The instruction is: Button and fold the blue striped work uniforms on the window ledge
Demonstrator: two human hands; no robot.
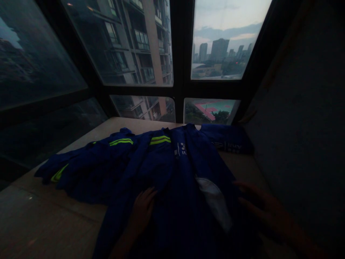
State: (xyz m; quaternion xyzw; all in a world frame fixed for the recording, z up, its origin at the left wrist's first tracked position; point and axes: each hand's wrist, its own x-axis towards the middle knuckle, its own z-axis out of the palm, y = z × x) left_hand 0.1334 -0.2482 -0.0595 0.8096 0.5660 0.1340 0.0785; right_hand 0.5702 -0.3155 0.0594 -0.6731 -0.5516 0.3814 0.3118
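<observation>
A dark blue work jacket [183, 187] lies spread before me, with white printing on its upper part and a pale patch [215, 201] on its right portion. My left hand [142, 208] rests on the blue cloth, its fingers stretched out flat. At the garment's right edge, my right hand [261, 208] has its fingers apart, and nothing shows in it. Deep shadow hides whether those fingertips touch the cloth. To the left, more blue clothing [88, 172] with yellow-green stripes lies crumpled beside and partly under the jacket.
A folded blue item [229, 138] with white lettering lies at the back right, against the wall [296, 118]. The pale ledge [48, 208] extends left. Dark window frames [179, 64] enclose the far side, with buildings outside. The light is very dim.
</observation>
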